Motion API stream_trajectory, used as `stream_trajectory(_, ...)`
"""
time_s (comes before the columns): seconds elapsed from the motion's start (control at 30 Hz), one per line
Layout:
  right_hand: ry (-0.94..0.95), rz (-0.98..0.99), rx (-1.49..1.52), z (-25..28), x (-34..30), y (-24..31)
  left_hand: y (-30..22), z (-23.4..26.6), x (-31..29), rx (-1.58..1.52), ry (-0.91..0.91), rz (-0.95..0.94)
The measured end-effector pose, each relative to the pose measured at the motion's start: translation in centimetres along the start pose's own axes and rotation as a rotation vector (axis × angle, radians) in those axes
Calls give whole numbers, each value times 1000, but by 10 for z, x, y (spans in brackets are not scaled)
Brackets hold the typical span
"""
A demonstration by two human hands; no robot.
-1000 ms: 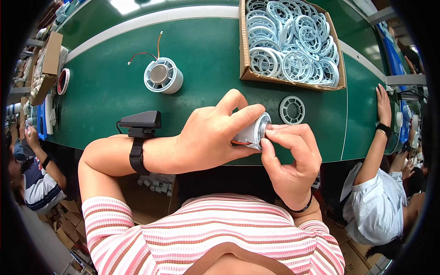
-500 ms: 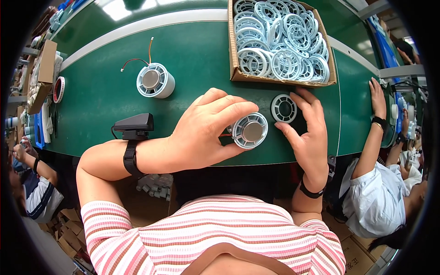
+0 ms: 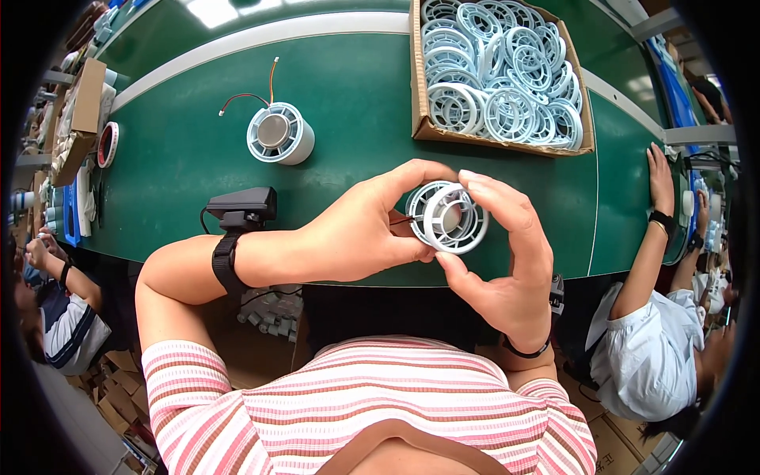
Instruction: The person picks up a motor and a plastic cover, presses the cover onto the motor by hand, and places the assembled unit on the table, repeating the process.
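Note:
My left hand [image 3: 348,231] is closed around a small round motor unit [image 3: 452,216], light blue with a silver disc in its face. Thin wires come out of the unit's side by my palm. Between thumb and fingertips, my right hand [image 3: 511,257] grips a pale blue spoked ring [image 3: 429,218]. This ring is in front of the unit's face, and the disc shows through its opening. Whether ring and unit touch, I cannot tell. Another motor unit [image 3: 296,146] stands on the green table to the left, its wires spread out behind it.
A cardboard box [image 3: 507,146] full of pale blue rings sits at the back right. A black device [image 3: 241,207] is beside my left forearm. At far left is a roll of tape [image 3: 108,145]. A co-worker's arm [image 3: 645,253] rests on the table's right side.
My right hand has lifted the spoked ring off the table and brought it left, in front of the motor unit's face. The whole view has shifted slightly.

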State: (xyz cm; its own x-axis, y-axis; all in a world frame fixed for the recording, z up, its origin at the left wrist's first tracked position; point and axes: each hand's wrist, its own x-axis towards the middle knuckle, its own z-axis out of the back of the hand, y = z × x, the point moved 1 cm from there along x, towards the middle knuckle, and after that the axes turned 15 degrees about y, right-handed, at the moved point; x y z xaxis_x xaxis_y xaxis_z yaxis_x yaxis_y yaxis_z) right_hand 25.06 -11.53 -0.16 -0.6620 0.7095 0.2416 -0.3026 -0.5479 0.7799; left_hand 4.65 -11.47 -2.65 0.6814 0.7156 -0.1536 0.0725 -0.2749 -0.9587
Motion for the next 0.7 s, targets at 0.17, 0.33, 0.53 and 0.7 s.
stream_trajectory(0.17, 37, -60, -8, -7, 8, 4, 2, 3, -1, -13, 28, 2)
stream_trajectory(0.33, 64, -76, -4, -4, 9, 4, -1, 6, 0, -34, 85, 56)
stream_trajectory(0.53, 105, -115, 1, 0, 9, 2, -3, 7, 0, 15, 93, 98)
stream_trajectory(0.7, 157, -81, -148, 8, 11, 3, -2, 12, -1, -78, 142, 107)
